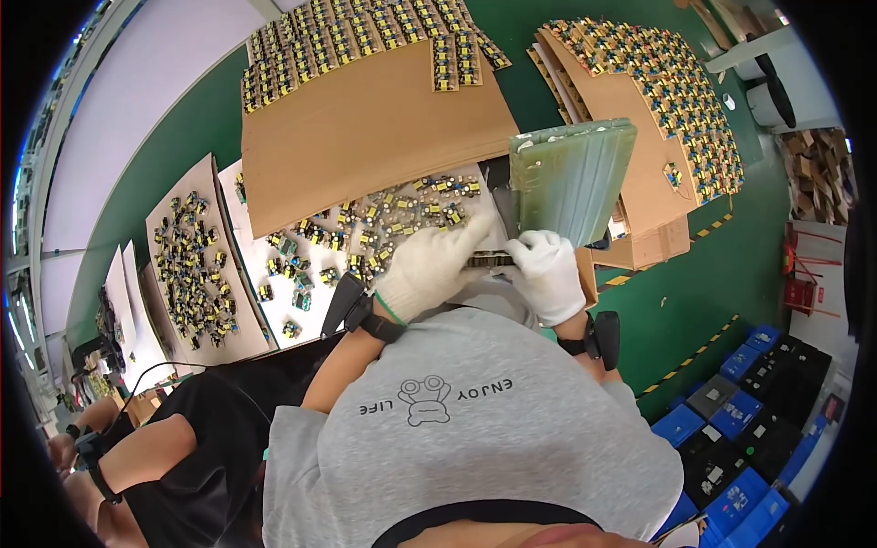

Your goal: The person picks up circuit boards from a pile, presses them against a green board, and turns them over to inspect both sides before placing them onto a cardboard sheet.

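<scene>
My left hand point(425, 267), in a white knitted glove with a green cuff, is over the near edge of the white work surface, its forefinger stretched out toward the right. Many small circuit boards point(384, 222) with yellow and black parts lie loose beside it. My right hand point(550, 277), also gloved in white, has its fingers curled at the lower near edge of a greenish translucent slab point(575, 178) standing tilted. What those fingers hold, if anything, is hidden. Between my hands sits a dark narrow strip-like thing point(490, 260), partly covered.
A large cardboard sheet point(365, 132) carries rows of boards at its far side. Another board-covered cardboard stack point(653, 169) stands at right. Loose boards fill a sheet at left point(194, 269). A co-worker's arm point(151, 447) is at lower left. Blue and black crates point(735, 416) stand at right.
</scene>
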Demonstrator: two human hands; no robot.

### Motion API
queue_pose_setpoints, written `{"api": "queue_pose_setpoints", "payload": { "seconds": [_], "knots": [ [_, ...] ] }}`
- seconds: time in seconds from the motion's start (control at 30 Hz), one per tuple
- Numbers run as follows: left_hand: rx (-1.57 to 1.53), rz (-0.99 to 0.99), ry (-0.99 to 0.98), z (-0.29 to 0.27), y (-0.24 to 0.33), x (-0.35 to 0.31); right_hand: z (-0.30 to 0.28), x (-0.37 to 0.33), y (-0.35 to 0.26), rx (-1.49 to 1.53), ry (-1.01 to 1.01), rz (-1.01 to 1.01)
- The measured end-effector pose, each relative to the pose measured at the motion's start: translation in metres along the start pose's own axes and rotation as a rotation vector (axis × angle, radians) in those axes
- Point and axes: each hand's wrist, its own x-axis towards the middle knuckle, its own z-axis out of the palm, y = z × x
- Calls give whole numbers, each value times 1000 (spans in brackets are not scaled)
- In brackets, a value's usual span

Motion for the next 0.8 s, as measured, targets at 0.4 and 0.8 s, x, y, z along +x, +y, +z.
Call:
{"api": "queue_pose_setpoints", "payload": {
  "seconds": [0.4, 0.8],
  "knots": [
    [-552, -279, 258, 0, -12, -11, 74, -10, 64, 425, 768, 553],
    [-751, -390, 320, 14, -21, -23, 81, -6, 79, 307, 751, 586]
  ]
}}
